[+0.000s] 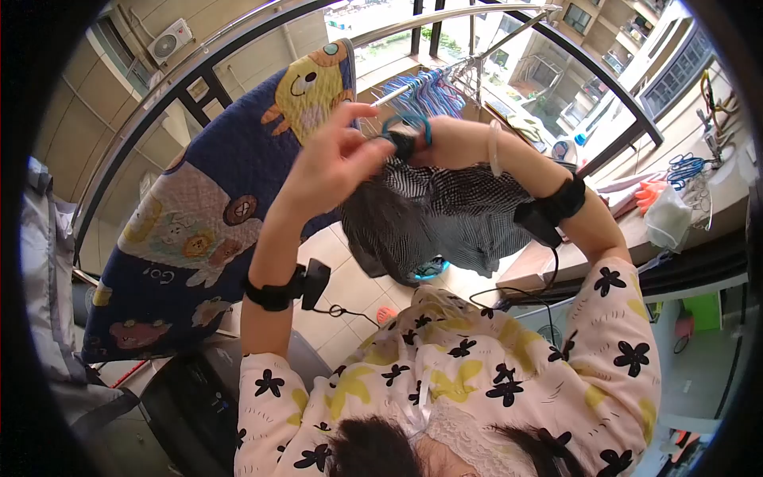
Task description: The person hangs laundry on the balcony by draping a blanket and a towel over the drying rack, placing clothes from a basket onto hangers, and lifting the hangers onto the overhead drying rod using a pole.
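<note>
A black-and-white striped garment (445, 207) hangs in loose folds beneath both hands. My right hand (455, 145) is closed on its gathered dark top edge. A teal loop (427, 131), perhaps part of a hanger, shows at those fingers; its full shape is hidden. My left hand (334, 163) is raised just left of the bunched edge. Its thumb and index finger are apart, with the thumb tip close to the cloth. Whether the thumb touches it I cannot tell.
A navy quilt (211, 199) with cartoon animals drapes over the railing at left. Several blue and pink hangers (425, 94) hang on a metal pole ahead. A teal basin (433, 269) is on the tiled floor. The right ledge (548, 258) holds a white bag (668, 216) and blue cord (685, 169).
</note>
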`<state>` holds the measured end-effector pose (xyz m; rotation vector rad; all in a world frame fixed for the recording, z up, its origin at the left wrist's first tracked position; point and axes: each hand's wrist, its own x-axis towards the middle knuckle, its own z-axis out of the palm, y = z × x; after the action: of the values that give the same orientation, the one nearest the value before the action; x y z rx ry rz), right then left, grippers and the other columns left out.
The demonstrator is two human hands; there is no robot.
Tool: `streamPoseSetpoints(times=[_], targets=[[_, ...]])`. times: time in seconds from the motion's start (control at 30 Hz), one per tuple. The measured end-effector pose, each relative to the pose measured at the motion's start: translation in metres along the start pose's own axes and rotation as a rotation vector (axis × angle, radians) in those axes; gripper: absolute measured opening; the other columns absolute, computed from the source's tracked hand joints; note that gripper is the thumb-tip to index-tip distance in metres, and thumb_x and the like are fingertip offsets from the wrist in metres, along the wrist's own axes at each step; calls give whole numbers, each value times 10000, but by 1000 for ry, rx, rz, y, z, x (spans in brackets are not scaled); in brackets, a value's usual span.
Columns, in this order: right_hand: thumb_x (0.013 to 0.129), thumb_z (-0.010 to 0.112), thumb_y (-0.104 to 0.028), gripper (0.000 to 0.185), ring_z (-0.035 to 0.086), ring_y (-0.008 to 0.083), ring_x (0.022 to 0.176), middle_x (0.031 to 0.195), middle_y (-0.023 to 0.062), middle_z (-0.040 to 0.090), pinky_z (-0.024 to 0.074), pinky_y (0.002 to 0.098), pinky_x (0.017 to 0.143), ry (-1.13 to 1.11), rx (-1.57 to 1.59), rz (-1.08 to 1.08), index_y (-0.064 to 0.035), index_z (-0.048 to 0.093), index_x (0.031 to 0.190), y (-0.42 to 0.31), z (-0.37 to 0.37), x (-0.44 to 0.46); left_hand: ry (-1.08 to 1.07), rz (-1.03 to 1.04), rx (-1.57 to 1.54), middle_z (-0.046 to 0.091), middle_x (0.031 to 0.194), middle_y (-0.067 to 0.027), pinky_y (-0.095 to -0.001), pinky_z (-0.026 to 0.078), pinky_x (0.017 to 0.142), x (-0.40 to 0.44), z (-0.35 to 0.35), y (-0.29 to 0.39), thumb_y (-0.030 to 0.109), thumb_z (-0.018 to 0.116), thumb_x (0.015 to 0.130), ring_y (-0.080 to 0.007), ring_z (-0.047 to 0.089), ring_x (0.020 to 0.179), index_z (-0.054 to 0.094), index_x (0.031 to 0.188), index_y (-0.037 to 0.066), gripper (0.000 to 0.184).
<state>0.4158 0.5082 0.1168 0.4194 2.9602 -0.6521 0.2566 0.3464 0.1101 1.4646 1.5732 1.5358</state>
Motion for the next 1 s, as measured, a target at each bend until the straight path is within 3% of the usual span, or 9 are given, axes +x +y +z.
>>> streamPoseSetpoints(times=[0.07, 0.17, 0.23, 0.37, 0.5, 0.73, 0.87, 0.93, 1.0], targets=[[816, 628, -251, 234, 573, 152, 615, 693, 89, 632, 460, 286, 596, 55, 87, -77, -21, 665, 837, -5, -11, -10, -262, -44, -265, 602, 723, -80, -243, 452, 642, -12, 10, 11, 146, 664, 760, -106, 578, 702, 638, 899, 5, 200], [796, 664, -244, 229, 532, 100, 580, 652, 51, 614, 438, 246, 550, 69, 259, -2, -16, 666, 815, -15, -43, -43, 81, 293, 205, 617, 827, -115, -259, 457, 707, -16, 6, 0, 225, 682, 781, -146, 594, 780, 637, 975, 7, 295], [778, 692, -238, 226, 513, 67, 578, 630, 20, 593, 421, 223, 532, 174, 251, -94, -13, 671, 790, -2, -53, -54, -312, 188, 507, 608, 762, -156, -288, 462, 652, -17, 0, -23, 214, 662, 798, -232, 612, 712, 630, 957, 17, 255], [778, 700, -270, 304, 540, 83, 605, 673, 10, 601, 431, 226, 545, 218, 358, 122, -50, 639, 979, -10, -72, -74, -36, 186, 758, 545, 626, -161, -338, 428, 502, -22, 8, -16, 256, 661, 795, -317, 565, 569, 587, 806, 38, 230], [840, 618, -116, 314, 575, 101, 853, 999, 54, 595, 475, 238, 763, 806, 481, -197, -34, 567, 1140, 40, -84, -136, 240, 292, 1007, 552, 657, -180, -339, 417, 488, -6, 21, 13, 226, 633, 821, -336, 558, 562, 596, 809, 36, 194], [897, 543, -296, 296, 574, 77, 617, 750, 34, 625, 464, 207, 544, 693, 975, 786, -18, 631, 943, 167, 68, -337, 229, 246, 992, 378, 470, -115, -309, 283, 394, 3, 32, -66, 278, 576, 883, -171, 321, 380, 524, 668, -9, 362], [765, 655, -469, 546, 602, 189, 592, 772, 121, 635, 486, 293, 536, 267, 862, 1456, 43, 597, 946, 202, 208, -461, 205, 190, 1299, 464, 525, -154, -364, 360, 424, 34, 41, -38, 280, 611, 845, -326, 485, 457, 493, 636, 35, 343], [705, 684, -520, 693, 620, 290, 733, 887, 184, 628, 498, 360, 671, 552, 622, 1895, 66, 541, 1046, 200, 255, -486, 210, 277, 1281, 501, 539, -144, -362, 371, 429, 51, 41, -35, 266, 609, 849, -307, 506, 459, 533, 678, 18, 311], [699, 688, -516, 718, 605, 314, 818, 929, 207, 616, 477, 368, 740, 874, 418, 1831, 65, 514, 1083, 240, 309, -494, 210, 310, 1260, 519, 549, -140, -361, 373, 431, 67, 49, -25, 260, 605, 854, -299, 509, 455, 551, 698, 11, 299]])
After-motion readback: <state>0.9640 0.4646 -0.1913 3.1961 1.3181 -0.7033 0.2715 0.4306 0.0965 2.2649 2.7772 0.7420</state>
